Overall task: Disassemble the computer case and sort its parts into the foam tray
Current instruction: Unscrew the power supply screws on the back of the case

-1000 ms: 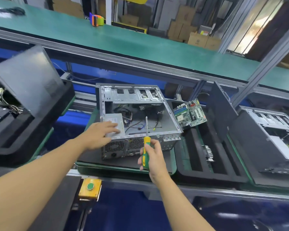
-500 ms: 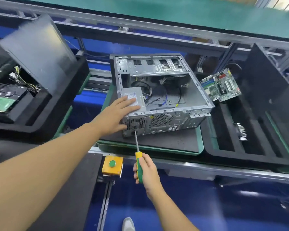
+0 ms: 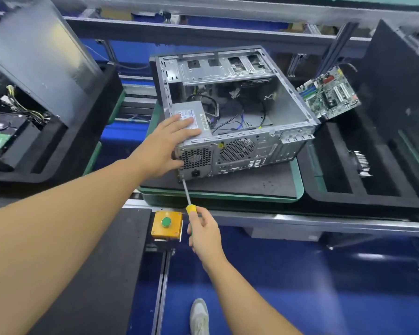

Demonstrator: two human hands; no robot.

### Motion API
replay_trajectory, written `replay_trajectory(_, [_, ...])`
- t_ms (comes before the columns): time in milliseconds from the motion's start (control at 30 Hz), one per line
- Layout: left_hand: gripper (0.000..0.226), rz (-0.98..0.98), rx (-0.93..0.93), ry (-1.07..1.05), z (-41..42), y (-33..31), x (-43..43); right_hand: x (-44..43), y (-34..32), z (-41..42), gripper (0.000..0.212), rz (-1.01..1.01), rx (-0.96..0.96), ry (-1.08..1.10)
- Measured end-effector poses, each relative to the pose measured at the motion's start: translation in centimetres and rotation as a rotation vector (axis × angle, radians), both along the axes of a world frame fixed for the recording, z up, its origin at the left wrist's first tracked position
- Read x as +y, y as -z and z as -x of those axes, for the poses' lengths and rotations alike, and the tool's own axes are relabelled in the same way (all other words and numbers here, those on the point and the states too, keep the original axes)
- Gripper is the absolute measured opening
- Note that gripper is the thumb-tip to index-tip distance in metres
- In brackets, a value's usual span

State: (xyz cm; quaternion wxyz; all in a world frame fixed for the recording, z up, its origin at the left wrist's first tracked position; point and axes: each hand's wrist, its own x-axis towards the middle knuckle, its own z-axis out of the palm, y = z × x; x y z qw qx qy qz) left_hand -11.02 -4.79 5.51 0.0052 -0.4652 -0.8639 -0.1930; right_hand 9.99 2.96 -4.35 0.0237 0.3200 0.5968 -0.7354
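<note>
The right hand (image 3: 203, 234) grips the screwdriver (image 3: 187, 193), tip at the back corner of the computer case (image 3: 264, 146), which sits on a green-edged mat (image 3: 298, 189) and looks heavy and stiff, best held by its frame, left hand (image 3: 165, 146) flat on its power box (image 3: 191, 111); farther right, the foam tray (image 3: 336, 197) holds a green board (image 3: 329, 93).

yellow-green screwdriver (image 3: 188, 198), grey case (image 3: 252, 151)

The right hand (image 3: 203, 234) hides most of the screwdriver (image 3: 186, 191) handle, and what its tip meets below the left hand (image 3: 163, 147) is too small to tell
</note>
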Motion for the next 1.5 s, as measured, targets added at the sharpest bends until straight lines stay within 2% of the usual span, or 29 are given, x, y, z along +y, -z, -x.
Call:
replay_trajectory(333, [0.091,-0.003,-0.032,-0.031,-0.5,-0.6,0.1,-0.5,-0.5,0.4,0.016,0.08,-0.061,0.062])
replay_trajectory(400, [0.09,-0.015,-0.038,-0.034,-0.6,-0.6,0.1,0.1,-0.6,0.4,0.021,0.238,-0.104,0.085])
replay_trajectory(533, [0.09,-0.022,-0.048,-0.035,-0.8,-0.6,0.1,1.7,-0.3,0.3,0.028,0.893,-0.078,0.1])
replay_trajectory(667, [0.089,-0.033,-0.063,-0.032,-0.8,-0.6,0.1,1.9,0.4,0.1,0.025,1.142,0.011,0.104])
replay_trajectory(733, [0.089,-0.04,-0.066,-0.031,-0.7,-0.6,0.1,1.6,0.3,0.1,0.025,1.184,0.025,0.096])
replay_trajectory(800, [0.089,-0.045,-0.068,-0.029,-0.7,-0.6,0.1,1.4,0.2,0.3,0.025,1.077,0.008,0.091])
replay_trajectory(900, [0.089,-0.043,-0.06,-0.036,-0.7,-0.5,0.2,0.6,-0.2,0.7,0.029,0.602,-0.035,0.087])
replay_trajectory(1000, [0.089,-0.047,-0.06,-0.034,-0.9,-0.6,0.1,-0.5,-0.9,0.9,0.027,0.369,-0.062,0.126])
replay_trajectory(1167, [0.089,-0.031,-0.054,-0.03,-1.1,-0.7,0.2,-1.0,-1.6,0.9,0.015,-0.258,-0.127,0.067])
replay_trajectory(1300, [0.088,-0.033,-0.051,-0.028,-1.1,-0.6,0.1,-1.7,-1.4,0.8,0.011,-0.614,-0.135,0.049])
replay_trajectory(1367, [0.089,-0.033,-0.05,-0.029,-1.1,-0.6,0.1,-1.3,-1.2,0.6,0.005,-0.613,-0.114,0.028])
replay_trajectory(1400, [0.089,-0.032,-0.048,-0.029,-1.0,-0.6,0.2,-0.9,-1.1,0.6,0.002,-0.49,-0.09,0.041])
replay_trajectory(1500, [0.089,-0.03,-0.043,-0.028,-0.9,-0.5,0.1,0.2,-1.7,1.1,0.009,0.065,-0.113,0.003])
